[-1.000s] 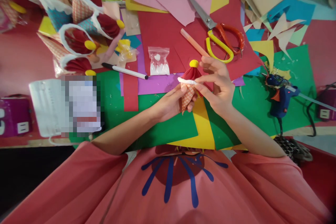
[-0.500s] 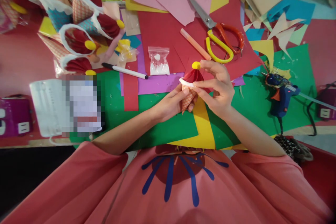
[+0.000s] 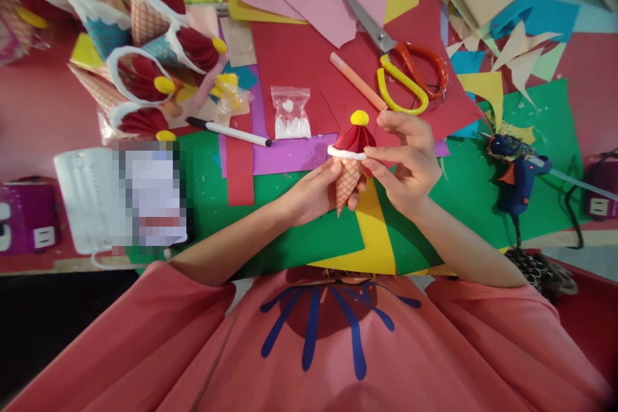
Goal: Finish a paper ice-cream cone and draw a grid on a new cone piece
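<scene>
A small paper ice cream cone (image 3: 348, 181) points tip down in front of me, with a waffle pattern, a folded red top, a white rim and a yellow ball on its peak. My left hand (image 3: 316, 194) is wrapped round the cone's body, thumb in front and fingertips showing on the far side. At the right end of the white rim, my right hand (image 3: 410, 158) pinches with thumb and index finger; its other fingers are bent above. Beyond the hands lie a peach-coloured stick (image 3: 357, 80) and large scissors (image 3: 386, 45) with yellow and orange handles.
Several finished paper cones (image 3: 145, 74) are heaped at the upper left. A marker (image 3: 229, 131) and a small bag of white pieces (image 3: 291, 114) lie left of centre. A blue glue gun (image 3: 516, 174) stands at right. Green paper (image 3: 290, 244) covers the near table.
The cone has turned slightly more upright, showing more of its waffle side and red folds. My right hand has shifted a little to the right along the white rim.
</scene>
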### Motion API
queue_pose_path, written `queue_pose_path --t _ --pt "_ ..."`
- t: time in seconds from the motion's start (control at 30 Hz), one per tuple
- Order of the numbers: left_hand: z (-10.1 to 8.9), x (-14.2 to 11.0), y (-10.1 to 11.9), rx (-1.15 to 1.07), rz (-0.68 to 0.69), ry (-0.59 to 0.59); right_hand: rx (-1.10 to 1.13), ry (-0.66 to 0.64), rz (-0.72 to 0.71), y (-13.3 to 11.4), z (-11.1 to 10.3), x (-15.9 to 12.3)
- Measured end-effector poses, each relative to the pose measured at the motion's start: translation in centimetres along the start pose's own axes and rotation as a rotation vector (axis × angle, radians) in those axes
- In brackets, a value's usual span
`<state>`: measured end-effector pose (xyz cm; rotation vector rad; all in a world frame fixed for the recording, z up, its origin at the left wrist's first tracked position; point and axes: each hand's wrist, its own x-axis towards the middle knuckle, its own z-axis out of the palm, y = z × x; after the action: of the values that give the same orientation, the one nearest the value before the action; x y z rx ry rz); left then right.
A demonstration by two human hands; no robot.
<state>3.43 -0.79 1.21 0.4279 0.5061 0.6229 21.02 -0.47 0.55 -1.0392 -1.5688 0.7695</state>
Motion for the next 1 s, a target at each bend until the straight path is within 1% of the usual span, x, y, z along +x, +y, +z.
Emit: queue_pose_path --t 0.1,0.17,0.33,0.47,0.57,0.67,0.77,0.83,0.93,1.0 --pt "-0.1 0.0 0.0 0.014 -0.017 -0.021 0.039 -0.024 0.113 0.0 -0.1 -0.1" --pt "-0.1 -0.1 0.0 0.025 -0.012 -0.025 0.032 -0.049 0.158 0.0 -0.1 -0.2" --pt "-0.1 -0.2 0.2 0.023 0.005 -0.010 -0.006 -0.060 0.107 0.0 -0.1 -0.3" --pt "0.0 -0.1 0.3 -0.003 0.007 -0.021 -0.006 -0.053 0.145 -0.4 -0.1 0.1" --pt "0.0 -0.1 0.3 -0.016 -0.013 -0.038 0.007 -0.085 0.165 -0.8 0.0 0.3" --pt "-0.2 -0.1 0.2 -0.008 -0.020 -0.026 -0.068 -0.080 0.109 -0.9 0.1 0.3" --pt "-0.3 -0.1 0.2 -0.008 -0.023 -0.013 -0.107 -0.011 -0.023 -0.5 0.1 0.2" --pt "-0.4 -0.2 0.2 -0.041 -0.033 -0.007 -0.109 0.016 -0.079 -0.2 0.1 0.3" --pt "-0.5 -0.1 0.5 -0.099 -0.045 -0.004 -0.182 0.001 -0.108 0.1 0.1 0.4" --pt "-0.4 -0.2 0.7 -0.132 -0.067 -0.031 -0.237 -0.001 -0.155 0.2 0.1 0.5"
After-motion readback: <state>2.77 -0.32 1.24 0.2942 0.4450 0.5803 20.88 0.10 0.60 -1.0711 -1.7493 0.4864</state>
